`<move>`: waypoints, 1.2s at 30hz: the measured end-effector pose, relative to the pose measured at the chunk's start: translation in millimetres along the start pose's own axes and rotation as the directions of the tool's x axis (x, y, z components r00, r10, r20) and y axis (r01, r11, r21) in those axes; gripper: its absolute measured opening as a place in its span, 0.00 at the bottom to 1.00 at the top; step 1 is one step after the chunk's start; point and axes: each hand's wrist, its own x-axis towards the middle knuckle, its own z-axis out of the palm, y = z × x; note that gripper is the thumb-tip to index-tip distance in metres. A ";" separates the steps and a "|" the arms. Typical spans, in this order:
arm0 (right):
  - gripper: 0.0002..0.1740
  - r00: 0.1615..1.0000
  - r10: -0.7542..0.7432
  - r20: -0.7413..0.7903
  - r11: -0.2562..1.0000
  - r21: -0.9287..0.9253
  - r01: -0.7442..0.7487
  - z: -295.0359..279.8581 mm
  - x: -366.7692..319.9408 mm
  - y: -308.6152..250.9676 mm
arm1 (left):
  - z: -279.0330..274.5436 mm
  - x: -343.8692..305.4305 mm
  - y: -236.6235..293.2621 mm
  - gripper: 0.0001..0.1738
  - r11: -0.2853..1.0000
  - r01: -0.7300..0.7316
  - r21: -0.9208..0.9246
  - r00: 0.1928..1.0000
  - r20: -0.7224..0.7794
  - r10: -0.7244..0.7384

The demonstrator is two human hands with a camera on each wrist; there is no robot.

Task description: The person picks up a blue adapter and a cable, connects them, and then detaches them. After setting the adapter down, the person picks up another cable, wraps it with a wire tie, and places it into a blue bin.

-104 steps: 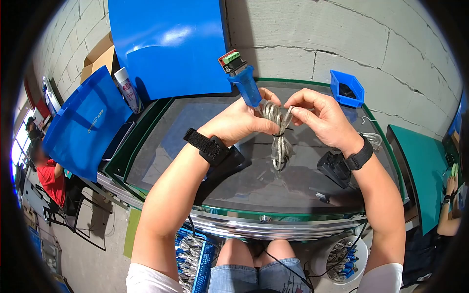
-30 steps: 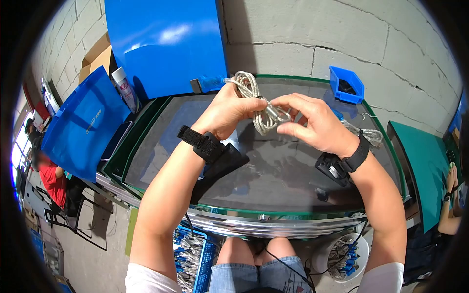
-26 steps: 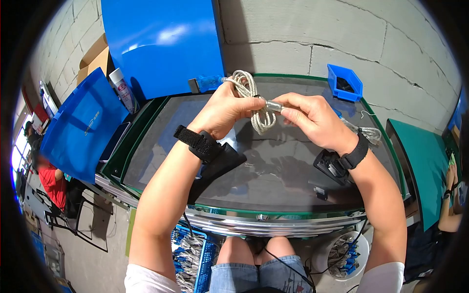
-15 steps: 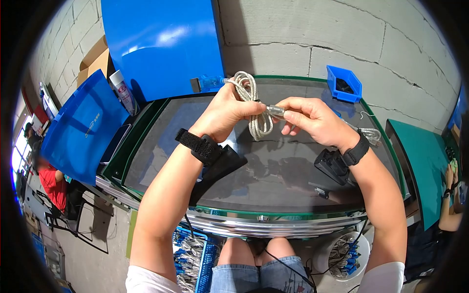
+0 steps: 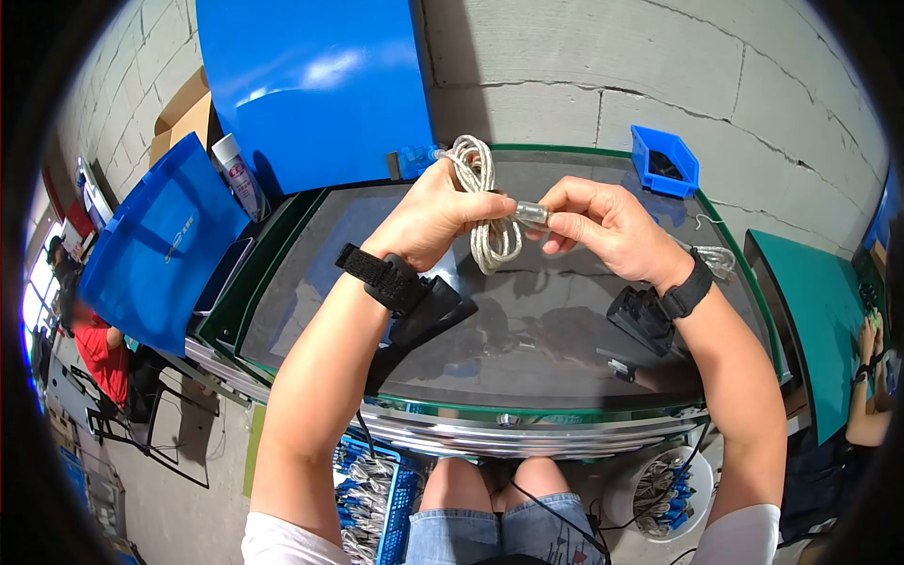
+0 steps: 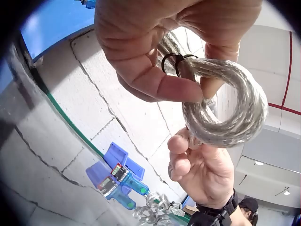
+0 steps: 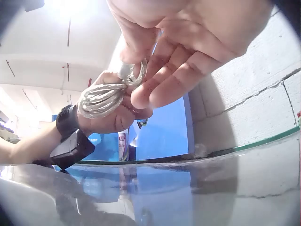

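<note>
The dark worktop (image 5: 527, 372) with a green edge lay in front of the person and was the working surface. Below its front edge, a blue crate (image 5: 405, 494) stood beside the left leg and a white bucket (image 5: 610, 508) beside the right; both contained similar cables, presumably so placed for access from the seat. A small blue bin (image 5: 665, 185) stood at the far right corner, near a second bundle (image 5: 718, 263).

The left hand (image 5: 438, 218) was clamped round the cable bundle (image 5: 492, 249) near its tied middle, probably to keep the loops together. The right hand (image 5: 607, 226) pinched the silver-coloured end fitting (image 5: 532, 213) between thumb and fingers, likely to steady it. The hands were just apart, with the bundle between them, raised above the worktop.

The cable bundle was silver-grey, with a braided look under a glossy, clear jacket, and wound in rounded loops. A translucent blue connector (image 5: 414, 161) with a metal face projected beyond the left hand. A thin black tie (image 6: 179, 58) encircled the strands.
</note>
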 end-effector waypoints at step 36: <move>0.09 0.976 -0.208 -0.059 0.905 -0.389 0.169 8.2 -0.5 -3.7 | -1.2 0.1 -2.0 0.45 0.997 0.040 -0.063 0.997 0.072 -0.035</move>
